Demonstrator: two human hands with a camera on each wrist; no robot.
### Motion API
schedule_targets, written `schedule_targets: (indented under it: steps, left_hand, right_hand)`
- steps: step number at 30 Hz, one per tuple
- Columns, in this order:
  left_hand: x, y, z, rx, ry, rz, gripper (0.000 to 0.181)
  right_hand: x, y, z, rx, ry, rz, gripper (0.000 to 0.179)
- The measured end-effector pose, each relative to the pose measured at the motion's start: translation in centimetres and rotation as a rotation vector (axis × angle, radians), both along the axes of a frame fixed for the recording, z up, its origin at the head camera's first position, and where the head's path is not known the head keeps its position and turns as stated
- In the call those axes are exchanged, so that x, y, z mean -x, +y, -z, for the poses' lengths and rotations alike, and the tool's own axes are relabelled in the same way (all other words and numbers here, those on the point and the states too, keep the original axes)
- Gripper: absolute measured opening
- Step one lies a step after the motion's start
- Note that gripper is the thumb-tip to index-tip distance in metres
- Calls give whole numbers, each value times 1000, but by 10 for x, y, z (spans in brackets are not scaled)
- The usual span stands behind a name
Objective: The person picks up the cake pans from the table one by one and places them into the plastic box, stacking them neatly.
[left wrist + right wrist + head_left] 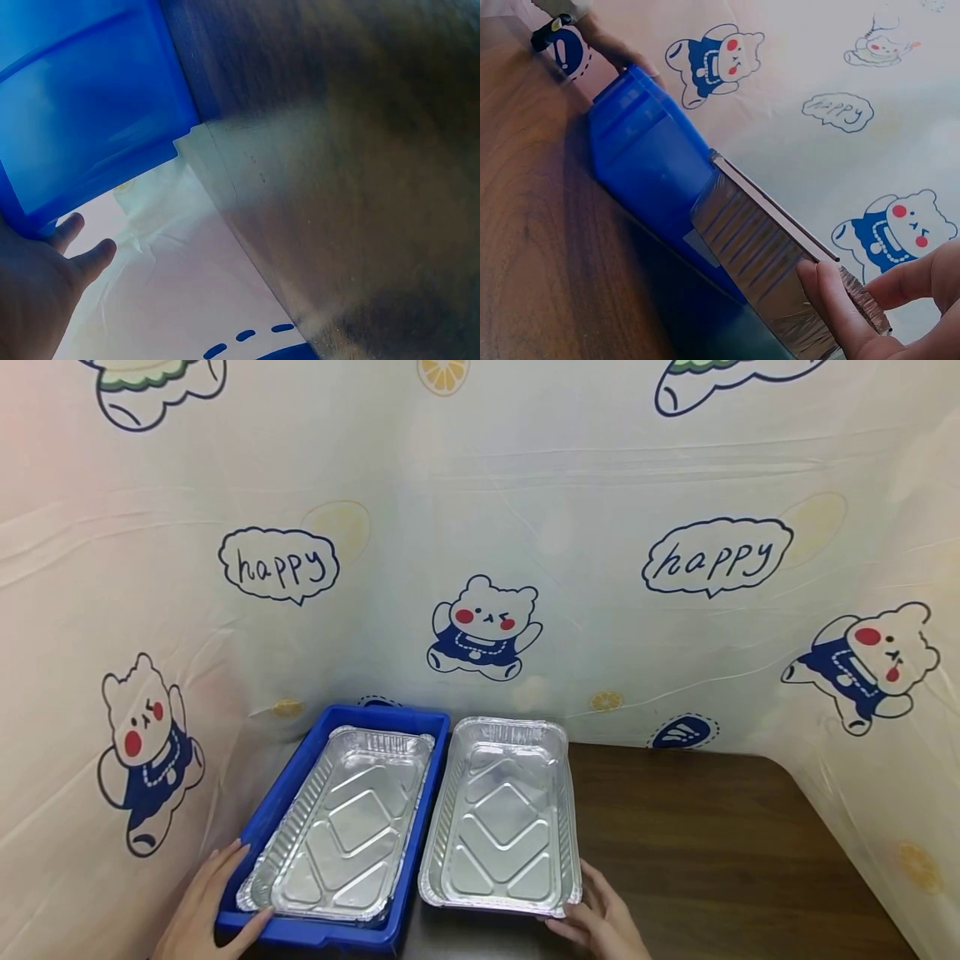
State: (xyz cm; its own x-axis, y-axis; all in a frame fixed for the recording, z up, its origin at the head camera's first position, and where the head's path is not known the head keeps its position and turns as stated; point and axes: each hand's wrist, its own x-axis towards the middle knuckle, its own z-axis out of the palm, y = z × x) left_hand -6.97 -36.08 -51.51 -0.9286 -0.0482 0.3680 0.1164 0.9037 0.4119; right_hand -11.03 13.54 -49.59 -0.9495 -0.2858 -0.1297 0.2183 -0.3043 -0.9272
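Observation:
A blue plastic bin [277, 810] stands on the left of the table with one aluminium foil tray [367, 827] lying inside it. At its near left corner my left hand [198, 902] holds the rim, fingers along the outer side and thumb over the front edge. Right beside the bin is a second aluminium foil tray [510, 818], with nothing in it. My right hand [603, 918] pinches this tray by its near right corner. In the right wrist view, its ribbed side [757, 247] overlaps the bin, and its base shows higher than the bin's base.
Dark wooden table [712, 843] extends to the right of the trays. A pale curtain [585, 635] printed with cartoon bears encloses the back and both sides, close behind the bin and along its left.

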Motion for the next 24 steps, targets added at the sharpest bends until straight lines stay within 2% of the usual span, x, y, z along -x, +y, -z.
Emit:
schedule_targets:
  steps: [8, 14, 24]
  left_hand:
    - [1, 1, -2, 11, -27, -3, 93]
    - [2, 0, -2, 13, -27, -8, 92]
    - [2, 0, -3, 128, -31, -46, 92]
  right_hand:
    - [1, -4, -10, 3, -5, -14, 82]
    - [2, -9, -16, -3, 52, -26, 77]
    - [3, -22, -28, 16, 46, -27, 76]
